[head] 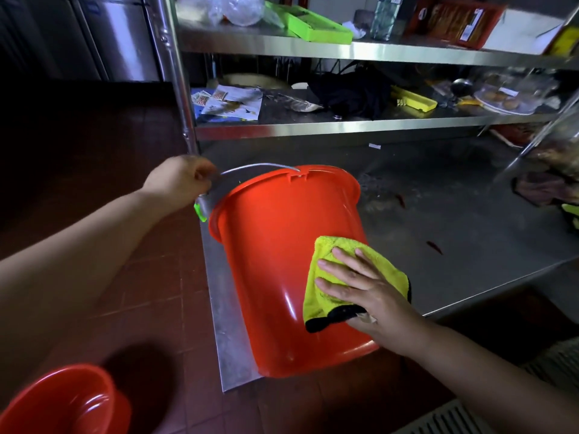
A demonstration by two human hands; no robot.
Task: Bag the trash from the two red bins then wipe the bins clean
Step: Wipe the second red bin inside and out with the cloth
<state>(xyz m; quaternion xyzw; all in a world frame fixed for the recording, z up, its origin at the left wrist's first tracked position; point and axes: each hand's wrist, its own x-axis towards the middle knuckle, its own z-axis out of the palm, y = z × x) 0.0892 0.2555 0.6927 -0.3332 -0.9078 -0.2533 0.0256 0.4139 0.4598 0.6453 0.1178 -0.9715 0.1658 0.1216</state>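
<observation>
Both hands work on the tipped red plastic bucket (275,245), which leans over the corner of the lowest shelf of the stainless steel rack (438,233), its rim away from the person. At that rim, the left hand (178,183) curls around the bucket's thin metal wire handle (260,166). Against the bucket's outer wall, the right hand (360,289) presses a yellow-green microfibre cloth with black edging (341,255), fingers spread flat. Below-left of the bucket, a second red plastic bin (62,402) stands on the brown tiled floor (150,277).
</observation>
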